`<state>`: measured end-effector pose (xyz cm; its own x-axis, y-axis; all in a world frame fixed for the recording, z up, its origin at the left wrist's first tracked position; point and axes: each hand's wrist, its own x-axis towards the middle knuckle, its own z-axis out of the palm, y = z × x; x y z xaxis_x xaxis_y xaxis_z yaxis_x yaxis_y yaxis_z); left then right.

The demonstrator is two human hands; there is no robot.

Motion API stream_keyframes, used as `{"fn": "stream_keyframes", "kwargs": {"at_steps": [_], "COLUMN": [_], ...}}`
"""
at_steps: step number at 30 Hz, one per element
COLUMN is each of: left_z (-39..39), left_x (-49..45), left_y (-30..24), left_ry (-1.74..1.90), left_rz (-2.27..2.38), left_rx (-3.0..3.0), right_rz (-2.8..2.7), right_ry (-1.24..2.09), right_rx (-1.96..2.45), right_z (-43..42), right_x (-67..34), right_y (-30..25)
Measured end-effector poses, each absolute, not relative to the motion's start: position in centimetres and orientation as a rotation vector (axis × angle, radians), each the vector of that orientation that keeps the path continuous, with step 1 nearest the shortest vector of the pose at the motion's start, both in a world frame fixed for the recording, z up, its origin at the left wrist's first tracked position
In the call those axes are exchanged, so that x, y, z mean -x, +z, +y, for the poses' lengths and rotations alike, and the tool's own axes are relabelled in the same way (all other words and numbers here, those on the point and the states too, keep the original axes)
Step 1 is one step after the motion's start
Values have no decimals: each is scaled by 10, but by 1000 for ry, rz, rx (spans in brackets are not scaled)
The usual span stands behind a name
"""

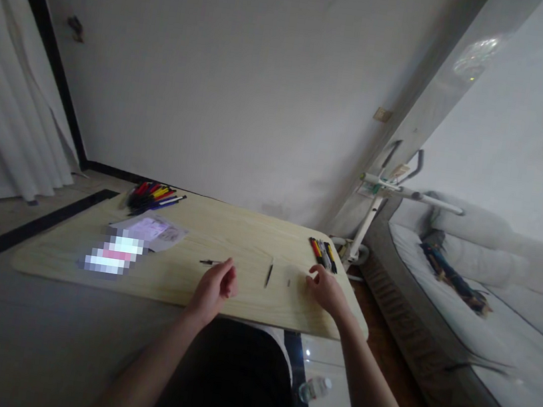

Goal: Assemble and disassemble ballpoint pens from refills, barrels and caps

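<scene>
My left hand is over the front middle of the table, fingers curled in. A thin dark pen shows just left of its thumb; whether the hand grips it or it lies behind is unclear. My right hand hovers near the table's right end, loosely bent, with thumb and fingers apart and nothing visible between them. Between the hands lies a slim pen part with a dark lower half and a pale upper end. A tiny grey piece rests closer to my right hand.
Several pens and markers lie beyond my right hand. A larger pile of pens is at the far left, behind a printed sheet and a blurred bright phone-like object. A plastic bottle is on the floor below the pale wooden table.
</scene>
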<state>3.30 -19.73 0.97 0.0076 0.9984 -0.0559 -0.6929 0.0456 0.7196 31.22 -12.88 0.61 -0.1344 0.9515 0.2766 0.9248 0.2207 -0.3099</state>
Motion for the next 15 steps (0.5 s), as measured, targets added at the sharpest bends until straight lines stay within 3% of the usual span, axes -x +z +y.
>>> {"fn": "stream_keyframes", "kwargs": {"at_steps": [15], "left_z": [-197], "left_x": [-32], "left_y": [7], "left_ry": [1444], "left_rz": [649], "left_rx": [-593], "right_rz": [-2201], "right_ry": [133], "right_rx": [1769], "right_z": [-125], "right_x": [-270], "right_y": [4]}}
